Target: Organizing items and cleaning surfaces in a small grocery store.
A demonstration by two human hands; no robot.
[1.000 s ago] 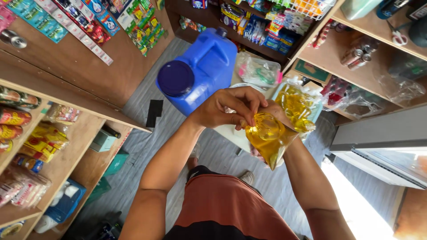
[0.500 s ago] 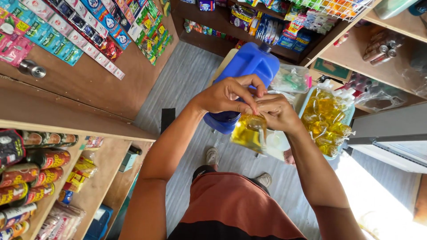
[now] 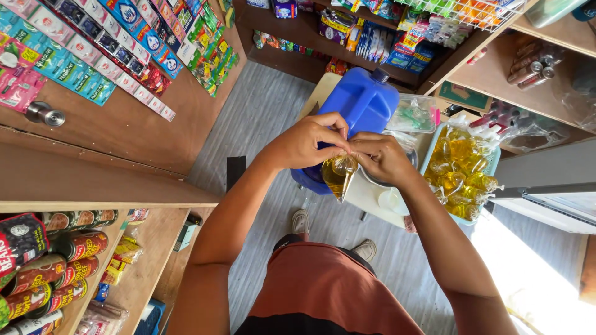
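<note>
The left hand (image 3: 307, 141) and the right hand (image 3: 380, 156) meet in front of the body, and together they hold a small clear plastic bag of yellow oil (image 3: 338, 175) by its top. The grip of each hand is closed: the fingertips of both pinch the neck of the bag, which hangs down from them in a pointed shape, in the air above the edge of the worktop (image 3: 366, 192). Just behind the hands a big blue jerrycan (image 3: 365, 102) lies tilted on the worktop, its dark cap pointing away from the person. At the right of the hands a light blue basket (image 3: 490, 164) holds several more filled oil bags (image 3: 456, 167), tied and piled together. A small white lid (image 3: 389, 200) lies on the worktop under the right wrist. Wooden shelves with cans (image 3: 56, 260) are at the lower left, and strips of coloured sachets (image 3: 93, 46) hang on the wooden wall at the upper left.
</note>
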